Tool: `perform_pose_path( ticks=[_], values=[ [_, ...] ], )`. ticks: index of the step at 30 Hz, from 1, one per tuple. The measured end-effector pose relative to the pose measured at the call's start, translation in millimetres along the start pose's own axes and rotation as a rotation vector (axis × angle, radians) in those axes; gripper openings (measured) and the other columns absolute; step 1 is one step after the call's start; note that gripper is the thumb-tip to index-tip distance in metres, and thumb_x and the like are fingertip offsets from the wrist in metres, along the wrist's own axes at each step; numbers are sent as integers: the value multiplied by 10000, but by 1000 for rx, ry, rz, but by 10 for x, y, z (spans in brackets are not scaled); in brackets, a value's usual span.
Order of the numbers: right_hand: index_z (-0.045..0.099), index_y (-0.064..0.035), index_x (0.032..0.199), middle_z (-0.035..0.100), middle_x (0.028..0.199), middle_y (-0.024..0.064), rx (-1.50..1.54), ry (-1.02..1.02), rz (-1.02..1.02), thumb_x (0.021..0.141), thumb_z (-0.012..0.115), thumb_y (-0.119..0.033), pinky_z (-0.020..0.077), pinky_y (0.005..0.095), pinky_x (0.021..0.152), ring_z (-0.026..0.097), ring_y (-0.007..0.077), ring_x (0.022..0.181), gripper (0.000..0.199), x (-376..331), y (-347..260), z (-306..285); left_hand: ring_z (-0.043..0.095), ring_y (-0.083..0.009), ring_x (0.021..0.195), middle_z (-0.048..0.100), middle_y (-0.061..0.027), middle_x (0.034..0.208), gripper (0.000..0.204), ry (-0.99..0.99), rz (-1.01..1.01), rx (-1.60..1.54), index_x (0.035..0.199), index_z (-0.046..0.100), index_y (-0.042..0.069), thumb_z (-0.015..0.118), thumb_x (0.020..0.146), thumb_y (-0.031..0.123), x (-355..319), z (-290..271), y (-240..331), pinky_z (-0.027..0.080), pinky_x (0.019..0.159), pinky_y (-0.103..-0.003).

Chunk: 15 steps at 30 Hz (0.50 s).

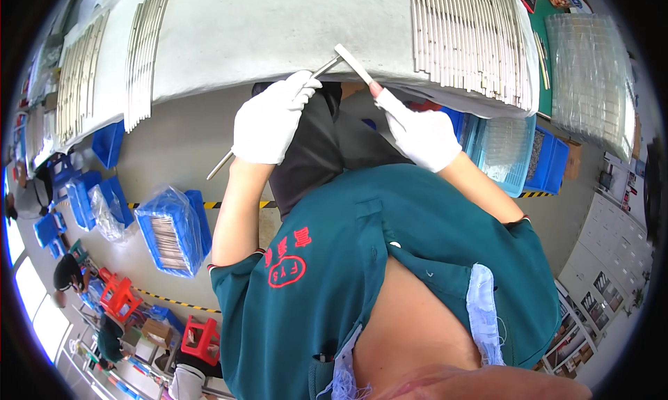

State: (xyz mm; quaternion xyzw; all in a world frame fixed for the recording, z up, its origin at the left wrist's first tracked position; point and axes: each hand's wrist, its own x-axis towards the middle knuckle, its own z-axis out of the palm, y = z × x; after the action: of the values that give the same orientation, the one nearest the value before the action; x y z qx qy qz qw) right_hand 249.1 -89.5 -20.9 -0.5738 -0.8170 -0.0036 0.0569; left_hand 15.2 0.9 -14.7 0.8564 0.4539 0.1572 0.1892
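Observation:
My left hand [268,118], in a white glove, is closed round a thin metal rod [221,165]. The rod slants up through the fist, and its far end comes out beyond the fingers over the table's front edge. My right hand [423,134], gloved as well, grips a slim white stick [353,64] with a pinkish part where it meets the fingers; whether that is a fingertip or the stick's own end, I cannot tell. Near its upper tip the white stick meets the rod's far end. The glove hides the rod's middle.
On the white-covered table [278,24], a wide row of metal rods [470,41] lies at right and narrower rows [147,52] at left. Plastic-wrapped goods [591,80] stand far right. Blue crates [550,160] are below the table; a bagged crate of rods [170,233] sits on the floor.

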Motion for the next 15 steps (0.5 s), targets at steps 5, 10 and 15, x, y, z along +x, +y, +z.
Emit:
perform_pose_path(
  ticks=[5, 10, 15],
  values=[
    [570, -13, 1122, 549, 1255, 13, 192, 112, -60, 795, 549, -46, 371, 262, 363, 456, 137, 384, 329, 151, 68, -7, 627, -167, 907, 655, -39, 1039, 218, 8, 43, -19, 1057, 645, 89, 568, 867, 166, 11, -8, 10, 489, 784, -247],
    [516, -105, 1270, 649, 873, 1, 78, 8, 23, 803, 552, -72, 370, 273, 355, 466, 142, 372, 470, 5, -15, -37, 630, -163, 905, 658, -42, 1035, 239, -19, 6, -67, 1079, 632, 75, 573, 867, 167, 13, -15, 2, 489, 780, -244],
    [478, -268, 1315, 481, 524, 29, 135, 37, 102, 815, 549, -124, 362, 294, 344, 437, 155, 346, 526, 212, -84, -46, 632, -166, 899, 661, -41, 1028, 247, -19, -46, -108, 1084, 629, 74, 581, 864, 177, 14, -45, 44, 490, 778, -248]
  ],
)
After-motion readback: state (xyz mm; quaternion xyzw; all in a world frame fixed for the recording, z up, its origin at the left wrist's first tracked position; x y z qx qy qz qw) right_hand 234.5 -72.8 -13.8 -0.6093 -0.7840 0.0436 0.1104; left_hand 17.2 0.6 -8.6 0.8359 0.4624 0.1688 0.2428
